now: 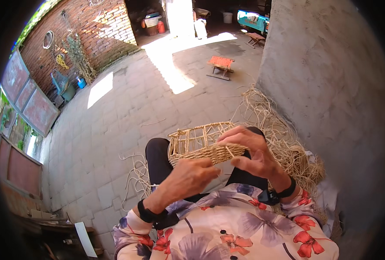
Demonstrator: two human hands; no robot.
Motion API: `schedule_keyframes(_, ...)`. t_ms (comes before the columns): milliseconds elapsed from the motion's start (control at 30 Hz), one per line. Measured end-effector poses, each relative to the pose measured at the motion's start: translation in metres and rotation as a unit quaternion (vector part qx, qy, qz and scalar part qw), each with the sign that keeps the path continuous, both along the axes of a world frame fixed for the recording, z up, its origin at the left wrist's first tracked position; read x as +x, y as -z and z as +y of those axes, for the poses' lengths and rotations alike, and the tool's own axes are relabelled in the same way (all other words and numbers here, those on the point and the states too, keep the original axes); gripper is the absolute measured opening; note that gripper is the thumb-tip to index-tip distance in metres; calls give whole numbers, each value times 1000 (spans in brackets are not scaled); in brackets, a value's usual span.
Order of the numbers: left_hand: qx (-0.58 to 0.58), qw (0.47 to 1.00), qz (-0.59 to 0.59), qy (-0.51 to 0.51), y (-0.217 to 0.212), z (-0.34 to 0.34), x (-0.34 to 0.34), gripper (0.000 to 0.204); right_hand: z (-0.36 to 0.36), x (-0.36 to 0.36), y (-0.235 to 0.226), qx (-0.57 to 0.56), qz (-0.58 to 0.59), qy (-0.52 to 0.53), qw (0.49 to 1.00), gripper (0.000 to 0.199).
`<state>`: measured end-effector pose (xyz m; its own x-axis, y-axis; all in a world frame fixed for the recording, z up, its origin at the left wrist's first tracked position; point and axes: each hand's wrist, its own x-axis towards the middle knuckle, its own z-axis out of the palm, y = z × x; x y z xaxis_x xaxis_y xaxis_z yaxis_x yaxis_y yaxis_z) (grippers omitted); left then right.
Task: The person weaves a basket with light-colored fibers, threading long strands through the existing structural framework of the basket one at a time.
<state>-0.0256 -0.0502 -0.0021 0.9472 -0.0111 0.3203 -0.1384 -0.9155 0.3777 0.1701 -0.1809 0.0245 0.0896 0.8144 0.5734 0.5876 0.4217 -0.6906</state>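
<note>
On the far left of my feed, a faded metal gate (34,97) stands beside a brick wall (110,30), where a bunch of dried plants (78,54) hangs near a blue jug (81,82). Nearer to me, a few loose pale cords (137,175) trail onto the paving just beside the left knee (157,156).

Next comes the left hand (190,174), a black band (150,212) at its wrist. I see its fingers curled in at the near side of the basket (192,152); the tips are hidden from me, so I cannot tell whether they pinch a strand.

The basket lies across the lap, between the knees, its near side tightly woven and its far side an open frame of bars. Well beyond it, a stool (221,64) with an orange seat stands on the paving.

The right hand (254,151) is clamped on the basket's right end, fingers over the top and thumb on the near side, apart from the left. To its right, a tangled heap of straw-coloured cord (292,151) spreads along the foot of a grey wall (331,78).
</note>
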Motion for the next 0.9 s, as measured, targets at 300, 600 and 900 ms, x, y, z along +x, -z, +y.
schedule_keyframes(300,94,987,129,12,9,-14,-1,8,-25,12,-31,7,321,-246,915,41)
schedule_keyframes(600,88,992,-57,65,29,-25,9,15,13,-12,95,-401,385,-234,798,24)
schedule_keyframes(900,-150,966,-162,-132,13,2,2,12,0,-4,48,-252,372,-151,881,18)
